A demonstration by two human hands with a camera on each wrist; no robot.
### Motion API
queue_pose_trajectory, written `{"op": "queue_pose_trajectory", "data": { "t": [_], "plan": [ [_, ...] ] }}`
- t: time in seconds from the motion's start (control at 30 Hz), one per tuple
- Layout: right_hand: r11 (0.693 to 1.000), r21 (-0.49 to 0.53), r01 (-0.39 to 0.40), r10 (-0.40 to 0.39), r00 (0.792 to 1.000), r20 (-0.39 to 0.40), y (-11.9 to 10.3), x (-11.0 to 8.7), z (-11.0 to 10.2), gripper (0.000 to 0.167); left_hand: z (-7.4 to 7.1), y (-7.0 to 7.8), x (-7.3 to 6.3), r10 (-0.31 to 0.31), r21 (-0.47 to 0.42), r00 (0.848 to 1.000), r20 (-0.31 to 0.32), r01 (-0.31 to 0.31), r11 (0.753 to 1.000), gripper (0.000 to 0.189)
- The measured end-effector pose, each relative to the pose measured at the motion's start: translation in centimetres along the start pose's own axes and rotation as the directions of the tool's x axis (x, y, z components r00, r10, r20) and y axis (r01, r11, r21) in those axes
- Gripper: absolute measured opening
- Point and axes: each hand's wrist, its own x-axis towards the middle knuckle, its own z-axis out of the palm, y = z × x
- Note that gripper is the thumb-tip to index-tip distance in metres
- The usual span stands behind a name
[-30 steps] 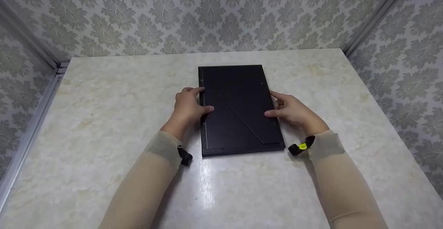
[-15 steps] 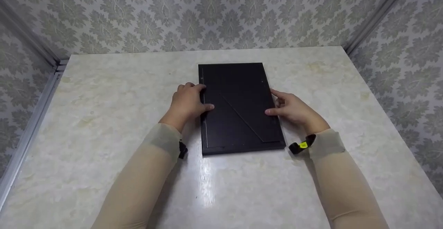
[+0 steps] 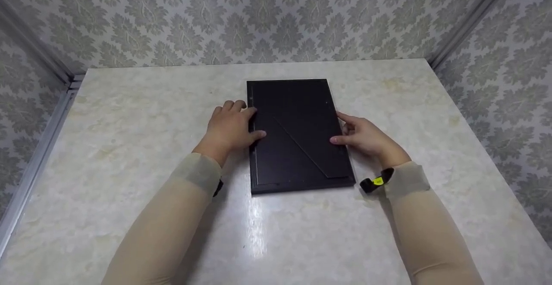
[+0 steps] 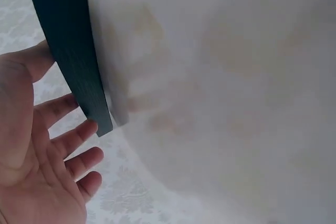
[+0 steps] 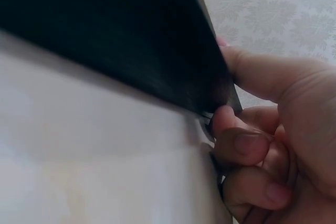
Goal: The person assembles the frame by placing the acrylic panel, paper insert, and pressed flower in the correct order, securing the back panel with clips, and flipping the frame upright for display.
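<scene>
A black picture frame [image 3: 297, 99] lies back side up near the middle of the table, a diagonal line of its stand flap running across it. My left hand [image 3: 230, 127] is at its left edge, with the thumb laid over the top and the index fingertip at the rim. In the left wrist view the fingers of that hand [image 4: 47, 145] are spread and fairly straight beside the dark side [image 4: 73, 51]. At the right edge, my right hand [image 3: 366, 136] grips the frame, thumb on top. The right wrist view shows its other fingers [image 5: 247, 150] curled at the lower edge.
The pale marbled table [image 3: 142, 117] extends on all sides of the frame. Behind it stands a wall with leaf-patterned paper [image 3: 263, 17], and metal rails [image 3: 43, 147] run along the left side. A dark strap with a yellow patch [image 3: 375, 182] is on the right wrist.
My left hand has turned outward and shifted slightly left, its fingers spreading away from the edge while the thumb stays on top. The right hand and the picture frame have stayed in place.
</scene>
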Motion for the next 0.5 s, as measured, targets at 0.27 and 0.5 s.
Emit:
{"op": "queue_pose_trajectory", "data": {
  "t": [0.27,0.5],
  "plan": [
    [0.999,0.012,-0.032,0.032,0.999,0.032,-0.12,-0.06,0.06,0.098,-0.26,0.34,-0.4,0.018,0.113,0.999,0.047,-0.023,0.993,0.087],
    [0.999,0.0,-0.038,0.038,0.999,0.02,-0.13,-0.1,-0.02,0.097,0.39,0.47,-0.61,0.007,0.114,0.999,0.04,-0.011,0.993,0.083]
  ]
}}
